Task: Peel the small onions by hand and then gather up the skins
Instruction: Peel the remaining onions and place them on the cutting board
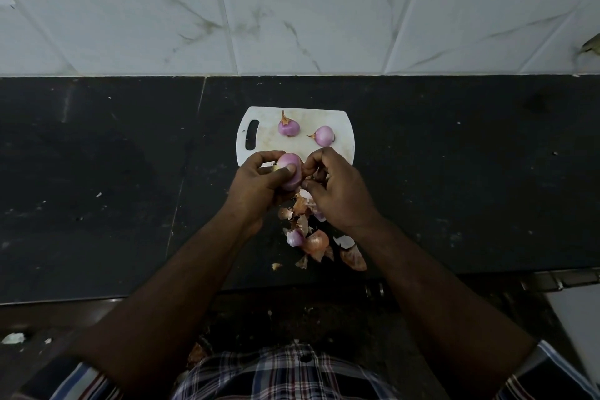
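1. The left hand sits just left of the frame's centre, fingers and thumb curled around a small pinkish-purple onion and holding it over the near edge of a white cutting board.
2. The right hand is just beside it on the right, fingertips curled in and touching the onion's right side. They seem to pinch at a bit of skin there, but what exactly is between them cannot be told.
3. Two more peeled onions lie on the board, above the hands: one towards the middle with a dry brown tip pointing up, the other to its right with its tip pointing left. They lie near each other but apart.
4. A heap of loose skins, orange-brown with some pale and purple scraps, lies on the dark counter just below the hands, between the forearms, spreading towards the counter's near edge.
5. The board has a handle slot at its left end.
6. A white marbled tile wall fills the upper part of the frame.
7. A checked shirt shows at the bottom centre.
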`<state>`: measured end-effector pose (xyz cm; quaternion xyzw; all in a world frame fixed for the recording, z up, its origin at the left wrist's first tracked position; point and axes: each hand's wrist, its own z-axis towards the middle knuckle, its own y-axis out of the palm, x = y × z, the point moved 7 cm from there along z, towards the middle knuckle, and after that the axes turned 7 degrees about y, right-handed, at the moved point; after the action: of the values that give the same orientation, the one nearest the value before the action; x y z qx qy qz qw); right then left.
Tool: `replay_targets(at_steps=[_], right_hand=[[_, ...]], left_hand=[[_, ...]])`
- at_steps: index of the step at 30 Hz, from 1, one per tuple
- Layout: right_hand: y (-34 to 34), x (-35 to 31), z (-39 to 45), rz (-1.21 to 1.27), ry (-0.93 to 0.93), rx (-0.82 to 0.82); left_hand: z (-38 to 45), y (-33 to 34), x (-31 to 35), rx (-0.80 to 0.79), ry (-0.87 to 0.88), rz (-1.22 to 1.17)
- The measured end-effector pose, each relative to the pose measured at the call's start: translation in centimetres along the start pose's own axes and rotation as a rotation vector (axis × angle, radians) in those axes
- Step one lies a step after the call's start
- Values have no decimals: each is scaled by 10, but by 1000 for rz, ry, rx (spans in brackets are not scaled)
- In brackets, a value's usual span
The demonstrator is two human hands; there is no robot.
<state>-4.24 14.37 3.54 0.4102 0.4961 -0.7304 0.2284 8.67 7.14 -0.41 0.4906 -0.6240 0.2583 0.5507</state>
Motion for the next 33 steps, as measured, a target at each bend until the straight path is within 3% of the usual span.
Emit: replay_targets(at_steps=[15, 21, 33], right_hand=[[9, 8, 0, 15, 70, -44], [-8, 5, 5, 93, 93, 48], [-1, 2, 7, -36, 24, -12]], left_hand=[[0, 0, 2, 41, 49, 31], [6, 3, 13, 25, 47, 23], [5, 2, 7, 36, 47, 31]])
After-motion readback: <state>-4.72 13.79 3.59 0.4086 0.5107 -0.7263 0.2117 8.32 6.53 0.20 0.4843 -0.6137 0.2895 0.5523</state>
